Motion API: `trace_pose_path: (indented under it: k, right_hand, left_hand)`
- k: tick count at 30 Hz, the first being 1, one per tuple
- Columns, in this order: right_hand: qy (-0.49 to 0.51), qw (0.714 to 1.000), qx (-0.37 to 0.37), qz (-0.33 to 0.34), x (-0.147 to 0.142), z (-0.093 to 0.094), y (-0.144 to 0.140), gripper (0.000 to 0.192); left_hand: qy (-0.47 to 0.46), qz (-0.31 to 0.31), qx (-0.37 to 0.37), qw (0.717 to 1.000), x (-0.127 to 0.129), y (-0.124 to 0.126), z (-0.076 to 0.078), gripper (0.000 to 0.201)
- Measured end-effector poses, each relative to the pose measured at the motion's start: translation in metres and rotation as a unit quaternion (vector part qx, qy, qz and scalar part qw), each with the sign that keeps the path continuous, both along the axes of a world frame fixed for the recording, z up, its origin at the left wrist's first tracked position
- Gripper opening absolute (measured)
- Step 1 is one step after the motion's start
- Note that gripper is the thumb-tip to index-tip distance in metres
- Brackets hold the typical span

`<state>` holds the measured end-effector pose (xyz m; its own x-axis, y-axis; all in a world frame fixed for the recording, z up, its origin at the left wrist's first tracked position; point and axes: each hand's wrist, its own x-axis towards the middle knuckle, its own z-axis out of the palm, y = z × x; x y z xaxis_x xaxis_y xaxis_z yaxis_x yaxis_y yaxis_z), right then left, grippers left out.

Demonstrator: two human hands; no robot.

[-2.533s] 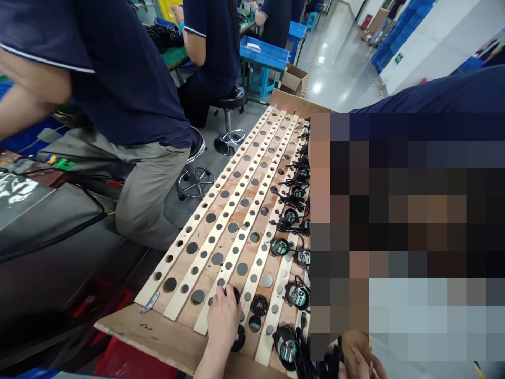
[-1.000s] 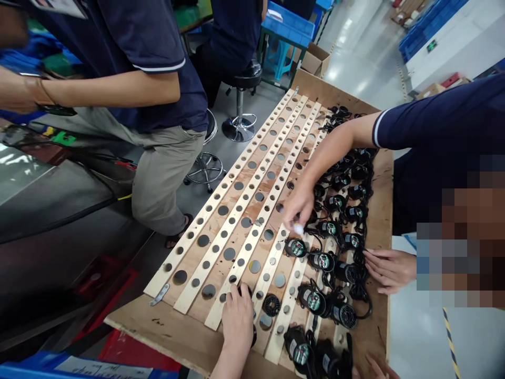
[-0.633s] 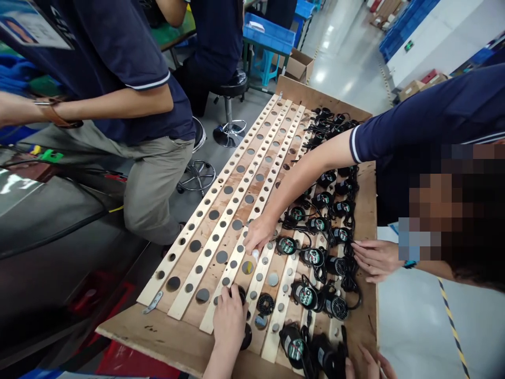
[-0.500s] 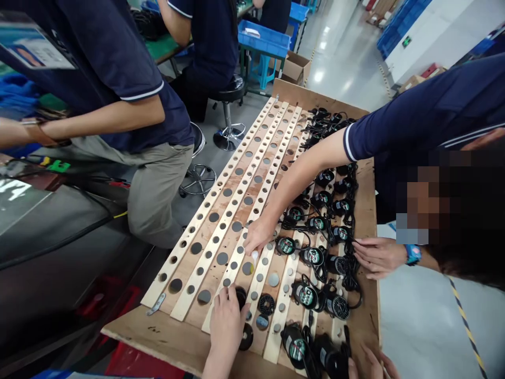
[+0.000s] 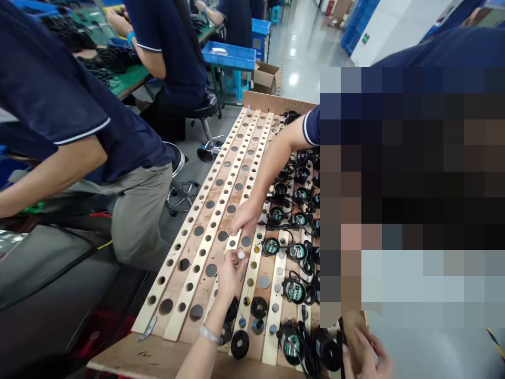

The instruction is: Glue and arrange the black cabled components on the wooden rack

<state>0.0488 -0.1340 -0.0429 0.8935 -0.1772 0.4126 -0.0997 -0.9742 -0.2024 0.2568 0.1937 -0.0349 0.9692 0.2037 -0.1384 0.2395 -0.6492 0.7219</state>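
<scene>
Head view: left hand [image 5: 229,273] raised over the near end of the perforated wooden board [image 5: 205,231], fingertips pinched on a small white round piece [image 5: 240,255]. A bracelet [image 5: 208,335] sits on that wrist. A co-worker's hand [image 5: 245,217] reaches in from the right and rests on a slat just beyond the white piece; the two hands are nearly touching, little room between them.

Right hand [image 5: 365,358] is at the bottom right corner, fingers curled over the board's near right edge; whether it grips anything else I cannot tell, partly cut off by the frame.

Board layout: pale slats [image 5: 221,200] with rows of holes run away from the camera, left half bare of parts. Right half is packed with small black fans [image 5: 294,251] and their tangled leads, touching one another, no free gaps. Near edge: a loose black disc [image 5: 239,344] and a black grille [image 5: 259,307] lie just right of the left forearm. A metal bracket [image 5: 147,329] sits at the near left corner.

Left of the board: a person in a dark shirt [image 5: 59,105] stands close to the edge, a stool [image 5: 177,173] behind. Open floor [image 5: 300,52] beyond the far end.
</scene>
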Motion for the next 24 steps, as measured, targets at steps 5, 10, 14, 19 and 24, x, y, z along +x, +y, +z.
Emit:
trace_pose_path:
  k: [5, 10, 14, 19, 24]
  right_hand:
    - [0.0, 0.998, 0.056, -0.042, 0.001, 0.024, 0.009, 0.056]
    - [-0.014, 0.986, 0.158, -0.046, -0.003, 0.048, 0.026, 0.036]
    - [0.084, 0.946, 0.302, 0.08, -0.006, 0.052, 0.049, 0.017]
    - [0.18, 0.844, 0.482, 0.15, 0.001, 0.051, 0.067, 0.021]
    - [0.232, 0.725, 0.617, 0.199, 0.013, 0.048, 0.069, 0.035]
  left_hand:
    - [-0.032, -0.007, 0.03, 0.999, 0.005, -0.003, 0.0, 0.035]
    - [-0.057, -0.119, 0.0, 0.991, -0.016, -0.002, 0.04, 0.028]
    - [-0.024, -0.294, -0.005, 0.955, -0.047, -0.013, 0.065, 0.018]
    - [0.07, -0.341, -0.114, 0.931, -0.095, -0.05, 0.072, 0.018]
    - [0.04, -0.28, -0.133, 0.95, -0.137, -0.094, 0.062, 0.026]
